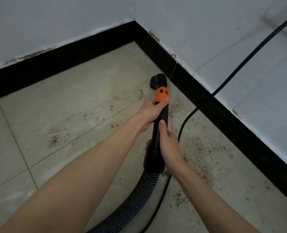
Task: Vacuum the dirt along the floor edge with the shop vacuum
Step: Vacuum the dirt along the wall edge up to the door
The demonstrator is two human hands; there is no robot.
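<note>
The black vacuum wand with an orange collar points toward the corner of the room. Its round black nozzle rests on the floor close to the right-hand black baseboard. My left hand grips the wand just below the orange collar. My right hand grips it lower, near the cuff where the ribbed hose joins. Brown dirt is scattered along the floor edge to the right and across the tiles to the left of the wand.
A black power cord runs down the white right wall, across the baseboard and along the floor under my right arm. A second baseboard lines the far wall, meeting the other at the corner. Grey floor tiles spread to the left.
</note>
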